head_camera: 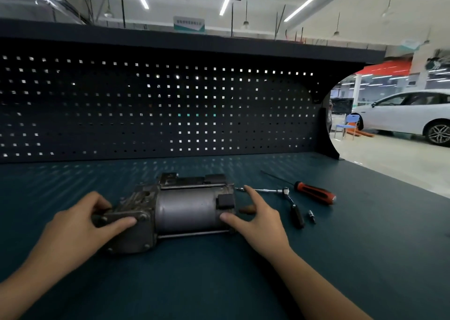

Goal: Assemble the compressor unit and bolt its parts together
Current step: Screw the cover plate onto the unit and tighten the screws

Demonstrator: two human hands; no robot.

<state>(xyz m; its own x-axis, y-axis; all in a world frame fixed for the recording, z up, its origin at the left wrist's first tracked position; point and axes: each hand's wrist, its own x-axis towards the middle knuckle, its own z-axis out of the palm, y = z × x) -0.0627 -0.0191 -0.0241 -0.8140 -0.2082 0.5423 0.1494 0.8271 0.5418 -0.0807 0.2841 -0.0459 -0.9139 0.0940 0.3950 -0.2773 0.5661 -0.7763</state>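
Observation:
The compressor unit (185,210) lies on its side on the dark teal workbench (219,283): a grey metal cylinder with a worn cast housing at its left end and long bolts along its sides. My left hand (80,224) grips the housing's left end, thumb on the front face and fingers curled behind. My right hand (258,219) rests against the cylinder's right end, thumb on the front, index finger stretched up behind the end cap.
Right of the unit lie a ratchet wrench with a long extension (288,197), a red and black screwdriver (315,192) and a small bit (311,216). A dark pegboard (158,110) walls the back. Beyond the bench's right end stand a white car (409,115) and a blue chair (348,126).

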